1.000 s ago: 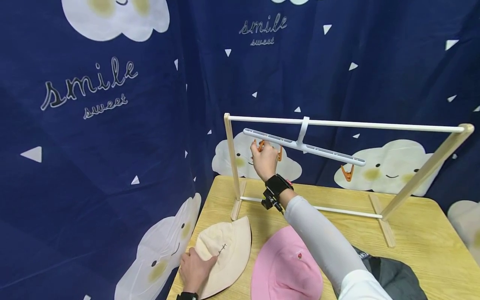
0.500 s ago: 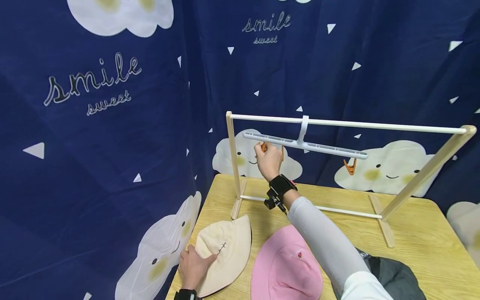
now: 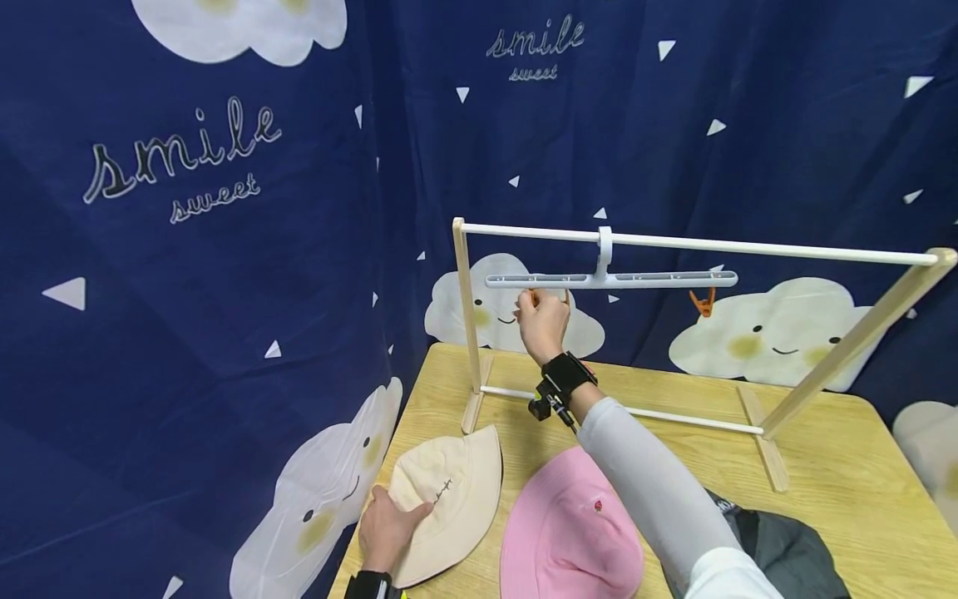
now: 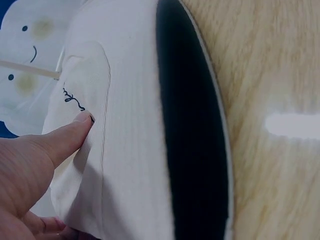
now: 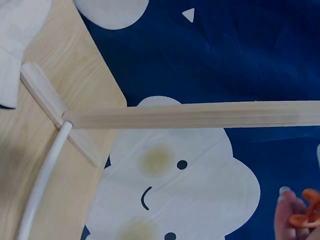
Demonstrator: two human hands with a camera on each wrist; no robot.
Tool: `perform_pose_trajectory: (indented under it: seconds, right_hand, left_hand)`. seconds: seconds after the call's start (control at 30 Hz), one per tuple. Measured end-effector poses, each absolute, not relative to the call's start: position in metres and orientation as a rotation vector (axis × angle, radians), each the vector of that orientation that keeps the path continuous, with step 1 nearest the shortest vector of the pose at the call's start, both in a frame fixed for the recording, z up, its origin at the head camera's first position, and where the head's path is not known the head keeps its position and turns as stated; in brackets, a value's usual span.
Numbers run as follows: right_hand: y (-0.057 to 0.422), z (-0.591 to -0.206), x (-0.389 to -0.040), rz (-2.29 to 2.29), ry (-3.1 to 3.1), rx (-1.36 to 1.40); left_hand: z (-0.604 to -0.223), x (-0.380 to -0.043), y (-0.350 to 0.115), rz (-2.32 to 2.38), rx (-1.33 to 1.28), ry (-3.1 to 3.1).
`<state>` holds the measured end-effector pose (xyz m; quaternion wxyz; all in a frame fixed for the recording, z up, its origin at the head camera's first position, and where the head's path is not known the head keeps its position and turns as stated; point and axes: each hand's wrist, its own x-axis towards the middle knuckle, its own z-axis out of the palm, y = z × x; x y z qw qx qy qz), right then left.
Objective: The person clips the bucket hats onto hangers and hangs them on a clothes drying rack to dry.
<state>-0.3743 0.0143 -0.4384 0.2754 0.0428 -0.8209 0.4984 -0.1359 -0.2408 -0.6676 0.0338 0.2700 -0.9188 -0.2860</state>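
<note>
My left hand (image 3: pixel 385 528) grips a cream bucket hat (image 3: pixel 464 520) lying at the table's left edge. In the left wrist view the thumb presses on the hat's crown (image 4: pixel 75 150), by dark stitched lettering, and the other fingers are mostly hidden behind it. My right hand (image 3: pixel 544 324) is raised under the left half of a white bar hanger (image 3: pixel 651 280). It pinches an orange clip (image 5: pixel 310 215), seen at the corner of the right wrist view. A second clip (image 3: pixel 566 296) shows just behind the hand, and another orange clip (image 3: pixel 703 302) hangs near the hanger's right end.
The hanger hooks onto the white top rod (image 3: pixel 763 247) of a wooden rack (image 3: pixel 861 341) standing at the table's back. A pink bucket hat (image 3: pixel 561 532) and a dark grey hat (image 3: pixel 793 553) lie in front, partly under my right arm. Blue curtain (image 3: pixel 636 150) hangs behind.
The hanger has swung from a slant to nearly level with the rod, its right end rising in view. My right hand has shifted slightly right with its clip. The left hand stays on the cream hat.
</note>
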Motion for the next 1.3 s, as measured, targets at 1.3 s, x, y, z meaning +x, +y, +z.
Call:
perform_pose_trajectory:
  seconds: [1.3]
  right_hand:
    - [0.033, -0.453, -0.351, 1.585, -2.248, 0.066]
  left_hand:
    - [-0.656, -0.184, -0.276, -1.606, 0.682, -2.665]
